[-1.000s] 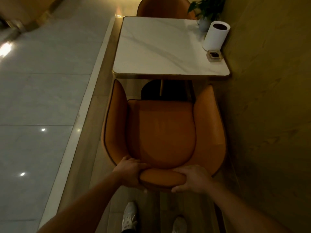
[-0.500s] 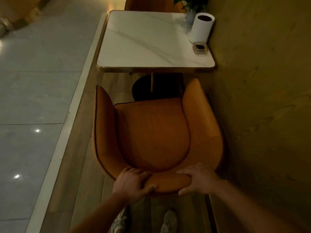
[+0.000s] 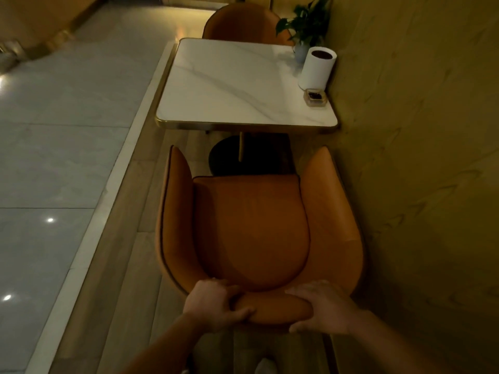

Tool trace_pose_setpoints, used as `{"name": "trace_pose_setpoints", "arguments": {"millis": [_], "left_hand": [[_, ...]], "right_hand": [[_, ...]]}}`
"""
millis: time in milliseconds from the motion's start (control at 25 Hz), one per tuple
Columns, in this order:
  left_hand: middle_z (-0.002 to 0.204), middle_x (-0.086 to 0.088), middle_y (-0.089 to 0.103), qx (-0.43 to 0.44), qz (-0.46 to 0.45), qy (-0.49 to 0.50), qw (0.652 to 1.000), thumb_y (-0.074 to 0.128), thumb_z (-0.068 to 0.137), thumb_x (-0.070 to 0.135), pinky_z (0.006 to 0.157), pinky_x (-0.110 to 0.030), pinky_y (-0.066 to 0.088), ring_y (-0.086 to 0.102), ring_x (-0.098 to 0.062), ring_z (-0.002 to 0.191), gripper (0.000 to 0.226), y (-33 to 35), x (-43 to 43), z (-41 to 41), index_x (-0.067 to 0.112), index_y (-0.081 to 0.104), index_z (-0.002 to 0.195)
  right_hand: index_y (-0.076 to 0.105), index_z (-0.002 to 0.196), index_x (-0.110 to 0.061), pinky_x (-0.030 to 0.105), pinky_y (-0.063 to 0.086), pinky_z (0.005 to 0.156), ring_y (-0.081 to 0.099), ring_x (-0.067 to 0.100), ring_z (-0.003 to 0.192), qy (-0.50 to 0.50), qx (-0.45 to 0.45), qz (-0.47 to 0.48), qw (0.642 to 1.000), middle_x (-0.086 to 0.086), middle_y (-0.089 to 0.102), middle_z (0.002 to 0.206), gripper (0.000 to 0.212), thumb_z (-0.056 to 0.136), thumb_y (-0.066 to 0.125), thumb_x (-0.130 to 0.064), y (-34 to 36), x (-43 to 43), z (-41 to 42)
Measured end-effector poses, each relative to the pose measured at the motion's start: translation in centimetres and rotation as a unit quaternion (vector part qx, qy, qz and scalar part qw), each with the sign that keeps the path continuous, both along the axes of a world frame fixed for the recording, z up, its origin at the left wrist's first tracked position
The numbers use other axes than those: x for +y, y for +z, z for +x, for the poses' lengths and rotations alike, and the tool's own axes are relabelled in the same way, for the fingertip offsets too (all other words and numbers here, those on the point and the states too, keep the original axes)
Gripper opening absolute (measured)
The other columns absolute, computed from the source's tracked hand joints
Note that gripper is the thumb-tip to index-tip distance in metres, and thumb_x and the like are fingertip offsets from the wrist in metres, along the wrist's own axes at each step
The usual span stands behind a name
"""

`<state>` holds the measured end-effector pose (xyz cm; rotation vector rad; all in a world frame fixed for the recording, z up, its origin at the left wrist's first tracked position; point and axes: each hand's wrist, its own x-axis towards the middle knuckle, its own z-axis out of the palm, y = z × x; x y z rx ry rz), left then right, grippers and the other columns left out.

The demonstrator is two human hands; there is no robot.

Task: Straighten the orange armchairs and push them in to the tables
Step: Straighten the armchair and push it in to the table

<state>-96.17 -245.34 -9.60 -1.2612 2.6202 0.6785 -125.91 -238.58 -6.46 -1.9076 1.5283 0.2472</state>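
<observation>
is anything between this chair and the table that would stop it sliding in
Nothing loose shows on the floor between the near armchair and the table. The only thing ahead is the table's dark round base just beyond the seat front, which may limit how far it slides. The wall runs close beside its wall-side arm.

A café or restaurant seating area: a small marble-topped table (image 3: 229, 85) stands against the wall (image 3: 418, 130) at right, with an orange armchair (image 3: 253, 230) below it and a second armchair (image 3: 240, 22) above. A white paper roll (image 3: 316, 71), an ashtray (image 3: 314, 98) and a potted plant (image 3: 305, 25) sit at its upper right corner. Polished floor tiles (image 3: 67, 130) fill the left.
</observation>
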Motion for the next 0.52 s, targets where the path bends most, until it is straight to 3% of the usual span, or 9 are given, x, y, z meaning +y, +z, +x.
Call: {"name": "trace_pose_setpoints", "arguments": {"millis": [80,200,360,520], "left_hand": [[0.111,0.010,0.066,0.009,0.009,0.006,1.000,0.027,0.083,0.087,0.086,-0.033,0.046,0.061,-0.015,0.099,0.073,0.4,0.1,0.1,0.039,0.060,0.126],[0.110,0.009,0.066,0.025,0.020,0.004,0.999,0.030,0.082,0.087,0.090,-0.033,0.041,0.060,-0.016,0.102,0.072,0.7,0.3,0.1,0.039,0.061,0.125],[0.108,0.011,0.068,0.053,-0.007,-0.027,0.998,0.033,0.081,0.086,0.085,-0.029,0.044,0.062,-0.013,0.101,0.072,-0.3,-0.3,0.4,0.034,0.065,0.119],[0.098,0.010,0.069,0.046,-0.013,-0.024,0.999,0.032,0.080,0.086,0.079,-0.030,0.048,0.063,-0.012,0.091,0.072,-0.3,-1.4,0.4,0.031,0.067,0.109]], "right_hand": [[0.028,0.150,-0.051,0.028,0.019,0.114,0.033,0.002,0.139,0.014,0.017,0.000,1.000,-0.027,0.036,0.153,0.097,0.067,0.046,-0.097,0.0,0.2,0.3],[0.022,0.152,-0.049,0.026,0.015,0.114,0.029,0.003,0.142,0.021,0.030,-0.007,0.999,-0.024,0.031,0.155,0.095,0.072,0.045,-0.095,0.2,0.5,0.5],[0.030,0.151,-0.047,0.023,0.012,0.110,0.032,0.004,0.143,-0.004,0.029,-0.026,0.999,-0.022,0.036,0.153,0.097,0.069,0.051,-0.094,-0.4,0.4,0.5],[0.032,0.144,-0.058,0.026,0.019,0.111,0.035,-0.004,0.136,0.000,0.042,-0.008,0.999,-0.033,0.039,0.146,0.092,0.063,0.044,-0.101,-0.9,-0.8,0.4]]}}
